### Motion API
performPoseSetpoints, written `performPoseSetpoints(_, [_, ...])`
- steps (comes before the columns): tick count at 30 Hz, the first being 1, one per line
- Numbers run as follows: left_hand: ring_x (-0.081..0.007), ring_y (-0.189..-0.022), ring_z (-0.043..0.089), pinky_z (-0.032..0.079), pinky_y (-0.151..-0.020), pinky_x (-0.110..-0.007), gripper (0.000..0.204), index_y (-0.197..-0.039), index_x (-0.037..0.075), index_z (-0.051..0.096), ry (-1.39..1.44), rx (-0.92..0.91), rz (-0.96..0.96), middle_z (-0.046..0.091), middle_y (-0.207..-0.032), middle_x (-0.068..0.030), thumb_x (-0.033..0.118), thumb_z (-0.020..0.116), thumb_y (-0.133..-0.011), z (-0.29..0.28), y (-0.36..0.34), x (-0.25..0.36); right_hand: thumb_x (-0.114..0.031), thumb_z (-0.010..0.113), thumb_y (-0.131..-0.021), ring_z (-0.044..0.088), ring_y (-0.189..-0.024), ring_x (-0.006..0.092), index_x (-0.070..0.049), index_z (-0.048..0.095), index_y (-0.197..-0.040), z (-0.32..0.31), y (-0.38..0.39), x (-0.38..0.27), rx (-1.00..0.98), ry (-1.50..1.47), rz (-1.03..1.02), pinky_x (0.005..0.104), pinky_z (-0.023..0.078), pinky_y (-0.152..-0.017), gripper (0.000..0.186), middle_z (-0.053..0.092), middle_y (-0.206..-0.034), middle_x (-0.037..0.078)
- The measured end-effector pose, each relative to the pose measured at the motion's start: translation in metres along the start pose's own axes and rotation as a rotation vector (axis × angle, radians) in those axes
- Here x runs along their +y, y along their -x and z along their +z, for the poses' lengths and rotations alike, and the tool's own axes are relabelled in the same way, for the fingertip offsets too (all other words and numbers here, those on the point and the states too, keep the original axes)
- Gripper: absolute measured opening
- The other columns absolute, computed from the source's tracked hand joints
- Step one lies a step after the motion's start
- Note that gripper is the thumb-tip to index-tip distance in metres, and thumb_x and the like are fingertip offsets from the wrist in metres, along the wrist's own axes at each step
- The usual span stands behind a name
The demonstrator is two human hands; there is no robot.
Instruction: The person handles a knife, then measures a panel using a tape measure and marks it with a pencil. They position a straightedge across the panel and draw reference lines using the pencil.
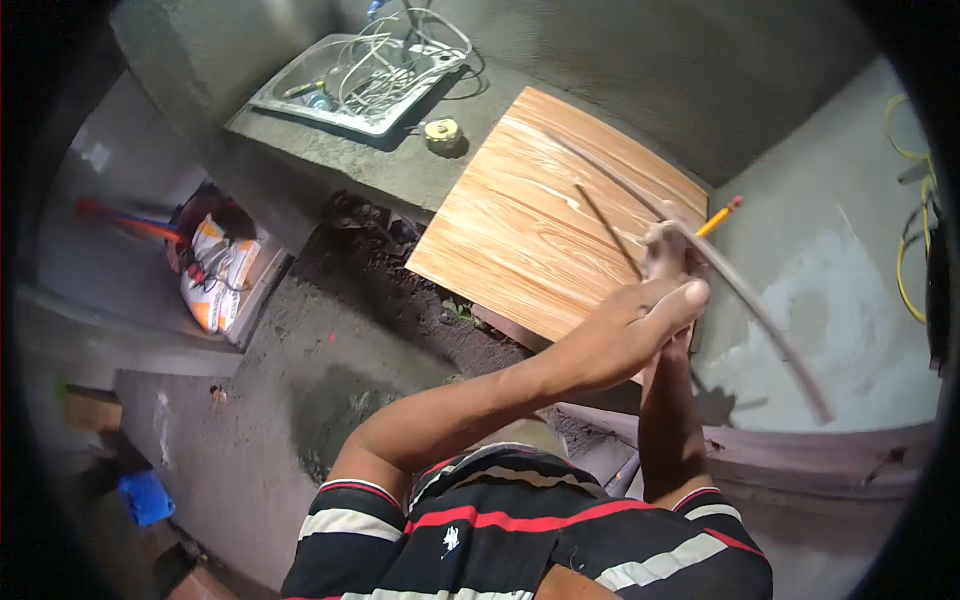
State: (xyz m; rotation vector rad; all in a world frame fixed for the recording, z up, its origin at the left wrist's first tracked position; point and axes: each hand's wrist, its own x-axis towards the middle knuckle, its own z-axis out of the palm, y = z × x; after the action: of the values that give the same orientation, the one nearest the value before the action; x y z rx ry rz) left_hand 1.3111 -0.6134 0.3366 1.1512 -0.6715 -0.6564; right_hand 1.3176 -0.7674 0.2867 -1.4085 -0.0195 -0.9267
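Long, slim strip (742,287), blurred, is up over the board; we see it fixed to nothing. Our right hand (668,258) looks clamped on it, pencil (722,215) alongside. Left hand (645,322) crosses over; can't tell its finger grip. Board (510,215) already laid on rough concrete ledge (400,180): flat, wood-grain, no marks we can make out. Tape measure (441,133) down beyond.

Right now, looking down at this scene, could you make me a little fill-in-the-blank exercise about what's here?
1. Near a long thin strip, the person's left hand meets the ____.
2. The white-rimmed tray on the ledge holds a tangle of ____.
3. The small round yellow item lies between that tray and the wood-grain ____.
4. The thin bright stripes on the black-and-cream shirt are coloured ____.

Missing words: right hand; cables; board; red.
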Motion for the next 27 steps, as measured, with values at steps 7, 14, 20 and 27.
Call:
performPoseSetpoints(7, [-0.0374,-0.136,0.045,0.039,-0.115,-0.044,0.074,-0.146,0.004,0.05,-1.118,0.939,0.346,0.045,-0.148,-0.0223,0.018,0.085,-0.083,-0.15,0.025,-0.053,-0.047,0.072,-0.096,0.042,-0.045,0.0057,-0.013,0.059,-0.088,0.021,-0.063,0.019,-0.028,-0.119,0.441,0.0223,0.028,-0.039,0.036,0.051,-0.06,-0.003])
performPoseSetpoints(14, [-0.0206,-0.093,0.069,0.053,-0.084,-0.032,0.031,-0.115,-0.005,0.069,-0.657,0.884,-0.236,0.073,-0.099,-0.012,0.018,0.068,-0.095,-0.194,0.099,-0.116,-0.058,0.072,-0.091,0.032,-0.04,0.0054,-0.015,0.052,-0.089,0.031,-0.102,0.101,-0.151,-0.244,0.946,0.0231,0.027,-0.036,0.047,0.038,-0.055,-0.007])
performPoseSetpoints(20, [-0.0116,-0.074,0.061,0.05,-0.068,-0.027,0.024,-0.11,-0.005,0.07,0.021,0.798,-0.418,0.068,-0.088,-0.0048,0.012,0.068,-0.092,-0.161,0.103,-0.145,-0.042,0.07,-0.098,0.034,-0.041,0.0071,-0.018,0.047,-0.079,0.034,-0.105,0.226,-0.087,-0.262,1.074,0.0257,0.027,-0.038,0.038,0.038,-0.055,-0.008])
performPoseSetpoints(27, [-0.0153,-0.074,0.063,0.054,-0.065,-0.031,0.028,-0.113,-0.006,0.064,0.23,1.008,-0.448,0.068,-0.092,-0.0096,0.008,0.071,-0.09,-0.153,0.093,-0.174,-0.027,0.063,-0.102,0.036,-0.044,0.0082,-0.016,0.053,-0.088,0.045,-0.103,0.305,-0.045,-0.122,1.159,0.0269,0.026,-0.039,0.02,0.043,-0.061,-0.006])
